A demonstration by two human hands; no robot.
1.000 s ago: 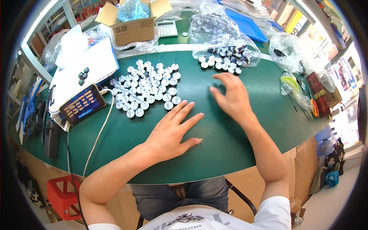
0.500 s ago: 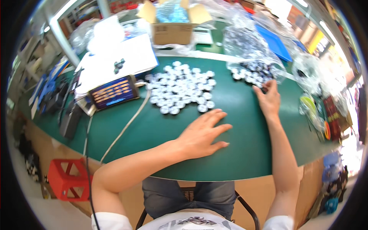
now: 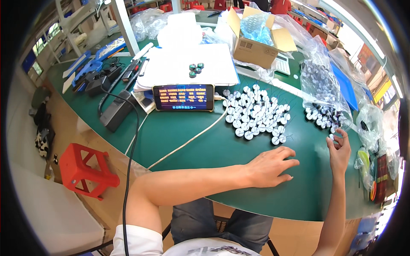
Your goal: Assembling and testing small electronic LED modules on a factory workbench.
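My left hand is palm down over the green table, fingers apart and slightly bent, holding nothing. Just beyond it lies a spread group of small round parts with white tops and thin dark wires. My right hand is at the near edge of a second pile of such parts, at the mouth of a clear plastic bag. A small white-topped round part shows between its thumb and fingertips. The fingers partly hide that part.
A phone with a lit screen leans against a stack of white paper, its pale cable crossing the table. Several green-black round pieces sit on the paper. Behind stand an open cardboard box and a blue tray. A red stool is at left.
The whole view has swung, so the table and hands appear farther right and lower. My left hand's fingers are more bent. My right hand stays by the bag's mouth, a white-topped part showing between its fingertips.
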